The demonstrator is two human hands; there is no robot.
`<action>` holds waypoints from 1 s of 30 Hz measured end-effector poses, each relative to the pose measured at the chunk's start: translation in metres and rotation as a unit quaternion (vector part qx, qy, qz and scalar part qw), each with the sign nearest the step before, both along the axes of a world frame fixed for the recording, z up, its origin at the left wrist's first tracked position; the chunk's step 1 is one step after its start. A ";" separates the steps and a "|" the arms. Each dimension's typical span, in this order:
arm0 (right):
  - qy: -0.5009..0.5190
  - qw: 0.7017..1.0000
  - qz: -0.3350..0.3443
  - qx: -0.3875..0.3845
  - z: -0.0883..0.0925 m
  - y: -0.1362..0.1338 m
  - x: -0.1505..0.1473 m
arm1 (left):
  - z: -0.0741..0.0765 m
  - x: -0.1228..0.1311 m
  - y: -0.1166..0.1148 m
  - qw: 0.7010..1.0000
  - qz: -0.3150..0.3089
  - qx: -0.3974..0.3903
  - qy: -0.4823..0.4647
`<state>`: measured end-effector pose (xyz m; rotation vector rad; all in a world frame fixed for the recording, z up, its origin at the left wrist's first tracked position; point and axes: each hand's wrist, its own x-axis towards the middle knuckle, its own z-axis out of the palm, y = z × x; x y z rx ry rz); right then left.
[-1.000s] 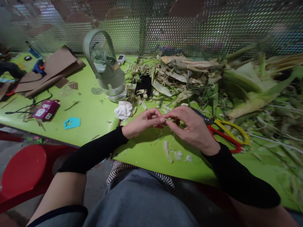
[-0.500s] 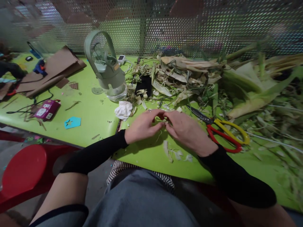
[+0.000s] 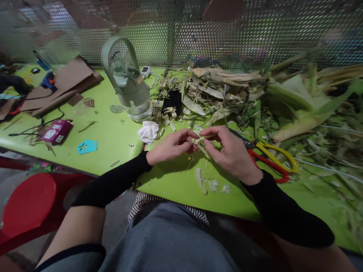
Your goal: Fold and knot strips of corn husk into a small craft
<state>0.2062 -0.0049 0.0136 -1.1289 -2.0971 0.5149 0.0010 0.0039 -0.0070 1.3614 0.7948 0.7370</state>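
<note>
Over the front of the green table (image 3: 164, 185), my left hand (image 3: 172, 146) pinches one end of a small pale strip of corn husk (image 3: 199, 141). My right hand (image 3: 227, 151) faces it, thumb and fingers closed on the husk's other side. A loose tail of the strip hangs down between the hands. Below them lie several small husk scraps (image 3: 200, 181) on the table. To the right of my right hand rest scissors (image 3: 272, 158) with one red and one yellow handle, their blades partly behind the hand.
A green bottle with a loop handle (image 3: 133, 90) stands behind a crumpled white tissue (image 3: 148, 132). Husks (image 3: 227, 79) pile up along the back right, around a dark phone (image 3: 172, 102). On the left are brown cardboard (image 3: 65, 83), a purple box (image 3: 57, 131) and a red stool (image 3: 28, 200).
My hands have drawn slightly apart, the right one turning and shifting right. The husk strip between them, mostly hidden before, now shows.
</note>
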 end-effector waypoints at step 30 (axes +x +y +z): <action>0.032 0.998 -0.035 -0.029 0.000 0.000 0.000 | 0.005 0.005 -0.004 0.998 0.021 0.005 -0.060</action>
